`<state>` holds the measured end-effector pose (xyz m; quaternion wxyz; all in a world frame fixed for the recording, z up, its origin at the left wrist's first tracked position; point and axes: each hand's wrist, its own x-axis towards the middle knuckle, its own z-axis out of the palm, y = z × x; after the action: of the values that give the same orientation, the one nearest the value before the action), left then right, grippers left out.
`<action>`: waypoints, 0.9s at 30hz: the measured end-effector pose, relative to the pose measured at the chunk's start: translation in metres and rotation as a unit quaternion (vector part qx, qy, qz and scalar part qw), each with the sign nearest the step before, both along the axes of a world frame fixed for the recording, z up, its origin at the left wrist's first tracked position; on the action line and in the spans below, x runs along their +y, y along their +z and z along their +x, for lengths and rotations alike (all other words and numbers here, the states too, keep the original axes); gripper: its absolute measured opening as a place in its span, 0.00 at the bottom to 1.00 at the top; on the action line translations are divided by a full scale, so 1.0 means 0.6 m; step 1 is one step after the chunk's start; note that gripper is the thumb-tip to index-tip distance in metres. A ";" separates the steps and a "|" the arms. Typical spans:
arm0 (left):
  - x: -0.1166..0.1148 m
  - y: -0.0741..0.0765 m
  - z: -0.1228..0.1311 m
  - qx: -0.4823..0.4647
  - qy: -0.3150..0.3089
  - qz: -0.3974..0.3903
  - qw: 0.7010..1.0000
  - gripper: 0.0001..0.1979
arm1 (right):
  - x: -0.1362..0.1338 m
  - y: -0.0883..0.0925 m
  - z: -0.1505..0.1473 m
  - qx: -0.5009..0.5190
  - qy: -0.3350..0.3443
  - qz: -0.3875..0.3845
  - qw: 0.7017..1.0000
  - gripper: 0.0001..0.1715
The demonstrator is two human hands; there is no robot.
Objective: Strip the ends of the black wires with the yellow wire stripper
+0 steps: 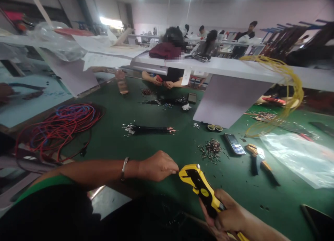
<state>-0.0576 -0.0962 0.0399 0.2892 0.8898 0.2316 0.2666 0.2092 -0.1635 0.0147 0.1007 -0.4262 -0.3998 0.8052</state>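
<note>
My right hand (pixel 227 213) is wrapped round the handles of a yellow and black hand tool (pixel 202 188), whose head points up and left. Just left of that head is my left hand (pixel 160 166), its fingers pinched together close to the tool's jaws; what they hold is too small to make out. A bundle of black wires (pixel 150 130) with bare ends lies above my left hand on the green table (pixel 104 147). Beyond the tool, a pile of small dark pieces (pixel 213 149) is heaped on the table.
Red and blue wire coils (pixel 68 122) lie left. A phone (pixel 235 144), another yellow-handled tool (pixel 258 159) and a plastic bag (pixel 300 157) are right. Yellow wires (pixel 292 84) hang off the white shelf (pixel 227 68). Across the table, a person's hands (pixel 163 82) hold something red.
</note>
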 end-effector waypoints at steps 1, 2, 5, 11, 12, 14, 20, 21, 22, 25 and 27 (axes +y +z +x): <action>0.003 -0.001 0.002 0.008 0.000 0.002 1.000 0.12 | 0.001 0.003 0.001 0.011 -0.019 -0.010 1.000 0.14; 0.006 -0.001 0.003 0.018 0.000 0.001 1.000 0.12 | 0.002 0.007 0.001 0.019 -0.037 -0.022 0.999 0.14; 0.012 -0.003 0.005 0.053 0.005 -0.005 0.999 0.13 | 0.010 0.018 0.001 0.033 -0.055 -0.046 0.997 0.15; 0.008 0.007 0.007 0.050 0.088 -0.101 0.990 0.13 | 0.022 0.032 0.005 0.093 -0.067 -0.044 0.992 0.17; 0.006 0.010 0.006 0.050 0.104 -0.136 0.984 0.12 | 0.020 0.032 0.006 0.101 -0.065 -0.044 0.992 0.17; 0.004 0.012 0.002 0.051 0.126 -0.225 0.965 0.11 | 0.013 0.029 0.008 0.109 -0.072 -0.045 0.990 0.18; 0.005 0.009 -0.019 0.043 0.092 -0.375 0.921 0.07 | -0.006 0.026 0.004 0.117 -0.089 -0.064 0.987 0.20; 0.006 0.011 -0.023 0.041 0.088 -0.384 0.918 0.05 | -0.006 0.027 0.002 0.119 -0.085 -0.064 0.987 0.20; 0.007 0.014 -0.026 0.037 0.087 -0.392 0.915 0.04 | -0.006 0.028 0.000 0.120 -0.084 -0.065 0.987 0.20; 0.011 0.024 -0.036 0.003 0.077 -0.393 0.916 0.04 | -0.003 0.032 -0.006 0.125 -0.091 -0.067 0.986 0.21; 0.016 0.027 -0.042 -0.036 0.061 -0.392 0.917 0.02 | -0.001 0.034 -0.010 0.127 -0.101 -0.067 0.985 0.21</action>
<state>-0.0829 -0.0868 0.0560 0.6059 0.6795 0.3604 0.2032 0.2032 -0.1639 0.0351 0.2025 -0.3648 -0.2844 0.8632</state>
